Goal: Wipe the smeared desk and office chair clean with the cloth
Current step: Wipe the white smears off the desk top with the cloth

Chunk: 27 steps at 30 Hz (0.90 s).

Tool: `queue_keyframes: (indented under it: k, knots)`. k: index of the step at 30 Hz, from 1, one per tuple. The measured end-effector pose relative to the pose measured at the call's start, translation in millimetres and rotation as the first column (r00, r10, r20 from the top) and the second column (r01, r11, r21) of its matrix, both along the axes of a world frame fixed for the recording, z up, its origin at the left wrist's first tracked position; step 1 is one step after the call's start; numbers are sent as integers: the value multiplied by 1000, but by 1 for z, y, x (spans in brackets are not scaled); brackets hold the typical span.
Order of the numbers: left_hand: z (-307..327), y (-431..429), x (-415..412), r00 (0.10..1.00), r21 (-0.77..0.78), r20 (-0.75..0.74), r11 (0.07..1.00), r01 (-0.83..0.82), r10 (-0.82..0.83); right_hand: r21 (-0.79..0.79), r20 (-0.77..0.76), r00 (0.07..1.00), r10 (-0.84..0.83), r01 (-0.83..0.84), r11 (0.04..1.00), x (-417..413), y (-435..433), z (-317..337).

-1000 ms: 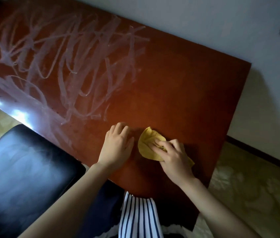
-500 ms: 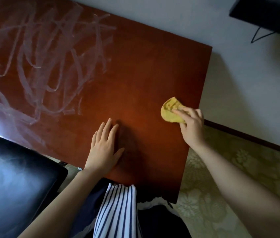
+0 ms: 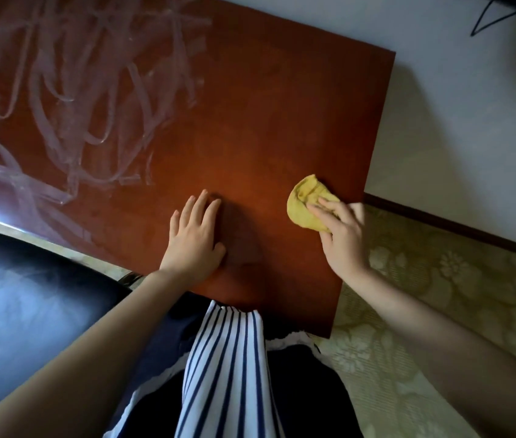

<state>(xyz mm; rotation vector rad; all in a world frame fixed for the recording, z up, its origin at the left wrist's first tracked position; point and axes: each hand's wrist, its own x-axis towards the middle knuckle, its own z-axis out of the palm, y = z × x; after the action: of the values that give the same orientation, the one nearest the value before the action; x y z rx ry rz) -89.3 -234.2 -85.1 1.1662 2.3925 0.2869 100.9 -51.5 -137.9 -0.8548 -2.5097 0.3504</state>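
Note:
A reddish-brown desk (image 3: 266,115) fills the upper left; whitish smears (image 3: 92,90) cover its left half, while the right part is bare wood. A crumpled yellow cloth (image 3: 305,202) lies near the desk's right edge. My right hand (image 3: 342,235) presses on the cloth with its fingers laid over it. My left hand (image 3: 195,241) rests flat on the desk near its front edge, fingers straight, holding nothing. The black office chair seat (image 3: 29,298) sits at lower left, with faint hazy smears on it.
A pale wall (image 3: 456,105) stands right of the desk with a dark baseboard (image 3: 456,230). Patterned floor (image 3: 440,311) lies to the right. A dark object with a cable (image 3: 490,17) hangs at the top right. My striped garment (image 3: 225,374) hangs below the desk edge.
My right hand slid the cloth from the desk's front middle out to its right edge, where it now stays. My left hand opened flatter and stayed near the front edge.

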Motion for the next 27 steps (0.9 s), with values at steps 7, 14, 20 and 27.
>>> queue_keyframes:
  k: [7,14,20,27]
  knots:
    - [-1,3,-4,1000,-13,9,1000,-16,16,-48,28,913,406,-405,913,63,-55,0]
    - [-3,5,-6,999,46,28,998,-32,31,73,64,725,686,-689,721,84,-43,-1]
    - [-8,9,-15,999,70,11,996,-49,48,-24,65,849,524,-524,852,25,26,4]
    - [-16,-3,-15,995,116,-44,990,-80,85,-123,134,926,354,-339,933,-67,100,21]
